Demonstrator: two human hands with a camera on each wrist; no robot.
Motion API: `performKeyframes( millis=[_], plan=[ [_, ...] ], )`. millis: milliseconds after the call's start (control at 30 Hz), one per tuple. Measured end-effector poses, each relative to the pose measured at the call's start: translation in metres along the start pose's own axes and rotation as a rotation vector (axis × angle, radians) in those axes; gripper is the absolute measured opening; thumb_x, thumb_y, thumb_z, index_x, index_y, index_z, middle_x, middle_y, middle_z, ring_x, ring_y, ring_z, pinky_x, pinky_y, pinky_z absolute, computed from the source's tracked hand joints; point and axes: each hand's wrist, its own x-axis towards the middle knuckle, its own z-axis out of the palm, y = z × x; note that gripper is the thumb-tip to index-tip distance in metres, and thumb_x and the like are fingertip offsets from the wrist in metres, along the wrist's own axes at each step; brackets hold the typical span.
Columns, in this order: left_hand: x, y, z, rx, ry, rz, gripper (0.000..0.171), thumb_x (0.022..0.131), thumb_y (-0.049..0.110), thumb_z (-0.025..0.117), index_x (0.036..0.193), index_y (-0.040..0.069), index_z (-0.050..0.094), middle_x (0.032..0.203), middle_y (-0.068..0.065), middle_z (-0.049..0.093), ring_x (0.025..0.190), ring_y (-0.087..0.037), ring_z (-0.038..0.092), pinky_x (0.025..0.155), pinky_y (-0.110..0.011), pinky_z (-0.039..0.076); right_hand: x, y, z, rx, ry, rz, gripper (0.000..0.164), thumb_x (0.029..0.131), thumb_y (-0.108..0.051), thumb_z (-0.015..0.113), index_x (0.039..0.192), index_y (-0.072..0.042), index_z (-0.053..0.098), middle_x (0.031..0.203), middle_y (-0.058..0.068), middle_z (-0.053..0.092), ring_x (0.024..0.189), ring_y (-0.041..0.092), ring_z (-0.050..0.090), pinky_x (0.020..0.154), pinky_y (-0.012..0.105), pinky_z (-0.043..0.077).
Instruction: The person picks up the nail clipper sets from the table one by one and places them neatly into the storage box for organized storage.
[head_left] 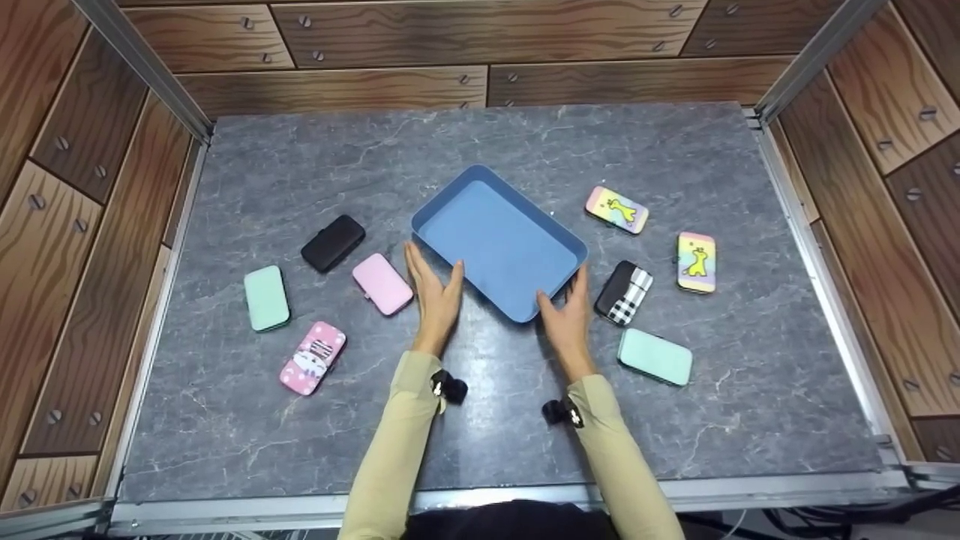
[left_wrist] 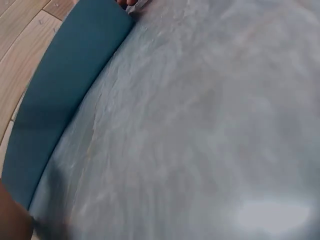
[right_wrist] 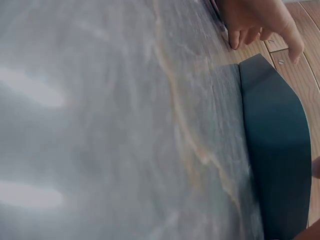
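Observation:
A blue rectangular tray (head_left: 499, 244) sits turned at an angle on the grey table; nothing lies in it. My left hand (head_left: 436, 296) is at its left near side, fingers extended and thumb spread toward the rim. In the right wrist view that left hand (right_wrist: 260, 22) appears beside the tray's wall (right_wrist: 277, 150). My right hand (head_left: 568, 319) holds the right near wall, thumb over the rim and fingers outside. The left wrist view shows the tray's long side (left_wrist: 70, 95) down against the table. A pink case (head_left: 382, 284) lies just left of my left hand.
Left lie a black case (head_left: 333, 244), a mint case (head_left: 267, 298) and a pink cartoon case (head_left: 313, 358). Right are two giraffe cases (head_left: 616, 210), a black case with checked bow (head_left: 624, 293) and another mint case (head_left: 655, 357). Wood-patterned panels (head_left: 480, 34) enclose the table.

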Motion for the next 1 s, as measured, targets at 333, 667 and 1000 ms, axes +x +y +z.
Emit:
performKeyframes(
  millis=[333, 667, 1000],
  plan=[
    [0.008, -0.008, 0.007, 0.014, 0.034, 0.038, 0.078, 0.091, 0.017, 0.055, 0.149, 0.0, 0.006, 0.156, -0.018, 0.005, 0.143, -0.027, 0.006, 0.116, -0.032, 0.008, -0.002, -0.012, 0.0, 0.049, -0.054, -0.036, 0.086, 0.079, 0.008, 0.053, 0.149, 0.001, 0.002, 0.155, 0.02, 0.002, 0.141, 0.033, 0.015, 0.113, 0.032, 0.019],
    [0.007, -0.006, 0.008, -0.001, 0.007, -0.011, 0.078, 0.091, 0.014, 0.052, 0.15, 0.004, 0.004, 0.157, -0.014, 0.001, 0.144, -0.019, 0.002, 0.115, -0.03, 0.007, 0.005, 0.01, 0.001, -0.038, -0.018, -0.081, 0.09, 0.076, 0.004, 0.057, 0.15, -0.004, 0.006, 0.156, 0.015, 0.005, 0.142, 0.019, 0.01, 0.114, 0.028, 0.014],
    [0.004, 0.001, 0.009, -0.023, 0.0, -0.042, 0.081, 0.087, 0.012, 0.054, 0.15, 0.004, 0.003, 0.157, -0.014, 0.001, 0.144, -0.023, 0.003, 0.115, -0.033, 0.009, 0.004, -0.008, -0.002, 0.119, -0.069, -0.024, 0.089, 0.078, 0.015, 0.05, 0.149, -0.001, -0.001, 0.156, 0.016, -0.003, 0.14, 0.033, 0.015, 0.111, 0.036, 0.024]
  ],
)
